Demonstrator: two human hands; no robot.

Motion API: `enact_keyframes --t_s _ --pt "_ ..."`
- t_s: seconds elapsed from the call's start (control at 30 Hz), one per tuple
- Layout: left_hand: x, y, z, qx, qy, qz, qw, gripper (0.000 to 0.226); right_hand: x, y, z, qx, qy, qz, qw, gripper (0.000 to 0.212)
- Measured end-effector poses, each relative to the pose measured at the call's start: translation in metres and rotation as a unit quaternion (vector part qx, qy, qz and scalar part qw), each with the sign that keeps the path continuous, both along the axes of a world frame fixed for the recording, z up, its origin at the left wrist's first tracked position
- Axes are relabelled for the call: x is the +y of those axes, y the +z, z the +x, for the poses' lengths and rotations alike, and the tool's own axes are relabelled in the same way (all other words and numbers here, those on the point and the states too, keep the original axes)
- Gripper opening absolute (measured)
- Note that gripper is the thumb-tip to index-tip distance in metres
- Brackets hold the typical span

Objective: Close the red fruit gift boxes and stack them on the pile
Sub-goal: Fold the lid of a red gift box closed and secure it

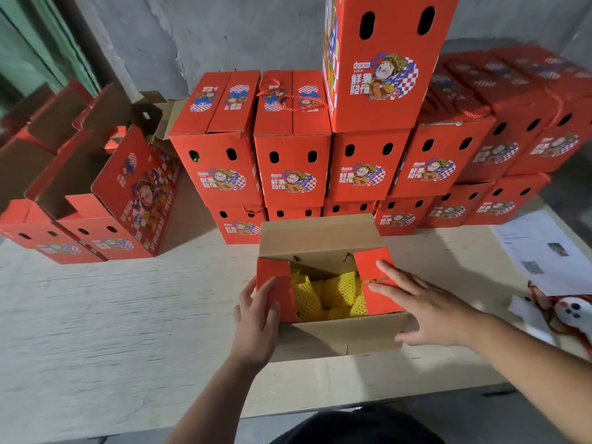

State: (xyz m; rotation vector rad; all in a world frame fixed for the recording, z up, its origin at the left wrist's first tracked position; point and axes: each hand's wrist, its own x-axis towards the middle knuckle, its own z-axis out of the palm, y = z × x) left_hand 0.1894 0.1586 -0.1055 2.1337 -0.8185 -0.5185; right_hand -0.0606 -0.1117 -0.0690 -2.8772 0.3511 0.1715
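An open red fruit gift box (339, 338) stands on the table in front of me, its long brown flaps spread far and near. Inside lie fruits in yellow foam netting (326, 294). My left hand (258, 318) presses the left red side flap (275, 286) inward with straight fingers. My right hand (423, 307) lies flat on the right red side flap (379, 283), pushing it down. Behind the box rises the pile of closed red boxes (291, 165), several wide and up to three high, with one tall box (381, 62) on top.
Several open, unfilled red boxes (105, 203) stand at the left of the wooden table (112, 315). Printed papers (541, 251) and a small white toy with red cord (570, 312) lie at the right. The table's near edge runs just before my body.
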Motion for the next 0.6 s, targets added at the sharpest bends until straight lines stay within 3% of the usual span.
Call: enact_keyframes --t_s 0.23,0.33,0.43,0.5,0.57,0.6 --pt "0.018 0.010 0.021 0.042 -0.086 -0.020 0.995 0.066 -0.009 0.003 0.000 0.057 0.017 -0.054 0.997 0.119" --pt "0.026 0.012 0.041 0.116 -0.135 -0.066 0.982 0.056 -0.009 -0.002 -0.002 0.043 -0.008 0.001 0.999 0.110" --pt "0.028 0.022 0.058 0.164 -0.187 -0.033 0.968 0.057 -0.010 -0.009 -0.005 0.001 -0.040 0.110 0.993 0.092" --pt "0.024 0.025 0.063 0.188 -0.203 -0.023 0.961 0.063 -0.003 -0.010 0.000 -0.045 -0.113 0.250 0.961 0.067" --pt "0.020 0.027 0.062 0.225 -0.173 -0.036 0.958 0.060 0.010 -0.014 0.008 -0.104 -0.232 0.383 0.888 0.076" --pt "0.018 0.027 0.060 0.242 -0.156 -0.043 0.957 0.058 0.016 -0.017 0.013 -0.132 -0.274 0.403 0.863 0.082"
